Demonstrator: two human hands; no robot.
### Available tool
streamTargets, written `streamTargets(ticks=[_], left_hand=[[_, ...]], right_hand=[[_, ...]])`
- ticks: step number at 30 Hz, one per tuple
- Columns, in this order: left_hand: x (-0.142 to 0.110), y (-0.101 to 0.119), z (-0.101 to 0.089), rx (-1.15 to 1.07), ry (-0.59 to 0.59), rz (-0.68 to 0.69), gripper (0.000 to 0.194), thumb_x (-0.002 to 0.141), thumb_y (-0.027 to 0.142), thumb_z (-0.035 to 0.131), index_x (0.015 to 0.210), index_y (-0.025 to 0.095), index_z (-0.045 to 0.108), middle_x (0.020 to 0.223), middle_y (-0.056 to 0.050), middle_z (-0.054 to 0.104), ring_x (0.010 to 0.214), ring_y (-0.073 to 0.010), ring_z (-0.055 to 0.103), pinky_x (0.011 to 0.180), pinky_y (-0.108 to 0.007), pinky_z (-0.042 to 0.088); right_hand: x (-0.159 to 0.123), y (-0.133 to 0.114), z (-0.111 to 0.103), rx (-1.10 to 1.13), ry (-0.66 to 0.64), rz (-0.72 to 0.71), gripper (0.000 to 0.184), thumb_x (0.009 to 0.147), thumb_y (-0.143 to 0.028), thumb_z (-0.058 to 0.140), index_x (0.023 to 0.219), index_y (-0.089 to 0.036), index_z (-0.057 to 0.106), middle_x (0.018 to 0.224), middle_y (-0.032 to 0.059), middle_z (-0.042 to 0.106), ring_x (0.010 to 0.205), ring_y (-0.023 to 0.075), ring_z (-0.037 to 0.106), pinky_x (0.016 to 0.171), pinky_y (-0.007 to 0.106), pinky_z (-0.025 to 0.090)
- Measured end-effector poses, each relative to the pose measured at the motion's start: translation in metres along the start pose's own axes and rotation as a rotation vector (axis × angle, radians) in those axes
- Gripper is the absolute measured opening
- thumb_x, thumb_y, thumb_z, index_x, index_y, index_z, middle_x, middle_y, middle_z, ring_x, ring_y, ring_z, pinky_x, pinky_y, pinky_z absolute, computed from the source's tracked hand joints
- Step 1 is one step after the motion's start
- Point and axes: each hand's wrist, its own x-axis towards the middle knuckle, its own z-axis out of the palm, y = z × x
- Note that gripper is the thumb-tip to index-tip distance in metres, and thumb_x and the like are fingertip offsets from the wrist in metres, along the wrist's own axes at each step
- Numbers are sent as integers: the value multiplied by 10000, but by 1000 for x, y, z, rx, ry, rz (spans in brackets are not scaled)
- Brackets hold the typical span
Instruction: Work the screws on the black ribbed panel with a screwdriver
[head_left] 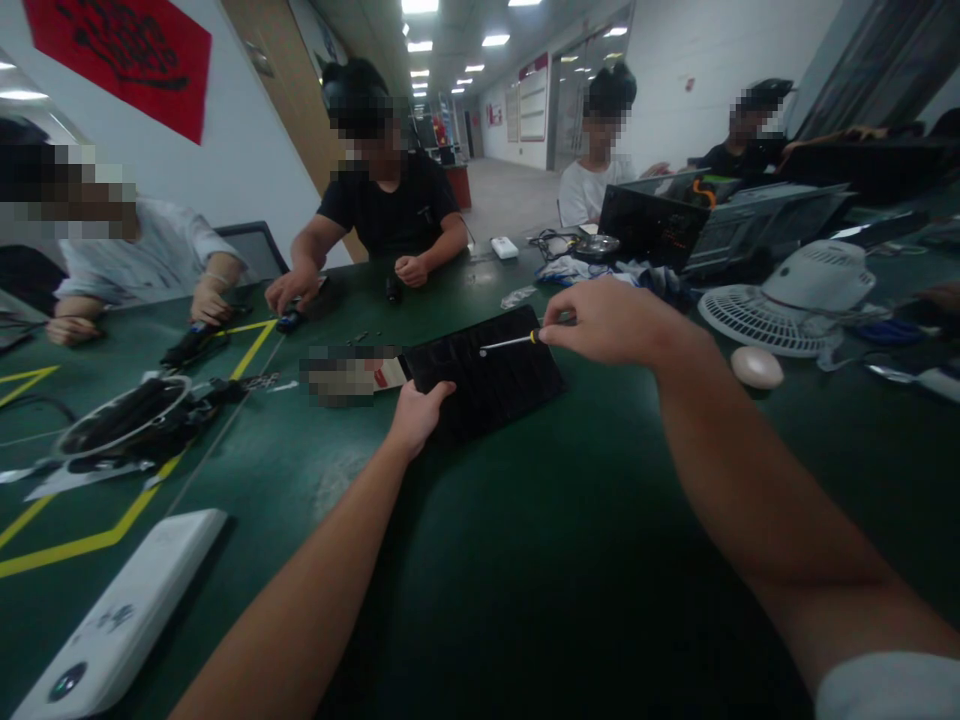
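A flat black panel (510,385) is held at a slant over the green table. My left hand (418,415) grips its left edge, thumb on top and the other fingers hidden beneath. In my right hand (596,318) is a screwdriver (508,343) with a yellow-and-dark handle, pinched between thumb and fingers. Its thin metal shaft points left across the panel. A small shiny round spot lies at the tip; I cannot tell whether it is a screw. Just left of the panel is a pale box or card (386,373) with a red mark, partly blurred out.
A white boxy device (124,610) lies at the near left, cables and black parts (135,415) beyond it. At right are a white fan (795,295), a pale rounded object (756,367) and dark computer casings (652,225). Several people sit around the green table (585,560).
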Motion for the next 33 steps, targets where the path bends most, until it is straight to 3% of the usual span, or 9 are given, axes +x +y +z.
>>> streamTargets(ticks=[5, 9, 15, 24, 33], left_hand=[[1, -2, -1, 9, -9, 9, 384, 610, 400, 906, 897, 181, 774, 877, -81, 811, 850, -302, 782, 821, -412, 635], [0, -1, -1, 11, -5, 5, 387, 608, 397, 906, 898, 177, 777, 890, -91, 812, 853, -306, 778, 845, -429, 633], [-1, 2, 1, 22, 0, 14, 381, 585, 408, 892, 857, 173, 766, 838, -60, 789, 817, -278, 751, 806, -393, 609], [0, 0, 0, -1, -15, 14, 398, 592, 402, 899, 890, 168, 777, 846, -64, 793, 824, -282, 761, 843, -412, 619], [2, -4, -1, 0, -11, 22, 427, 586, 416, 908, 910, 166, 784, 864, -71, 804, 841, -290, 770, 875, -436, 634]], right_hand=[[-1, 12, -5, 23, 83, 13, 299, 923, -461, 766, 1091, -233, 861, 1078, 107, 832, 995, 302, 742, 819, 387, 518], [0, 12, -2, 1, 87, 5, 273, 867, -344, 797, 1110, -234, 855, 1086, 98, 831, 990, 293, 737, 813, 384, 513], [3, 10, 1, -33, 12, 23, 338, 950, -466, 720, 1134, -239, 888, 1106, 115, 847, 1049, 323, 752, 854, 403, 536], [2, -1, 2, -78, -32, 75, 379, 962, -478, 680, 1138, -223, 897, 1096, 142, 853, 1052, 358, 765, 755, 409, 510], [6, 1, 5, -89, 0, 49, 400, 962, -491, 682, 1146, -213, 904, 1066, 150, 849, 1009, 352, 760, 752, 410, 515]])
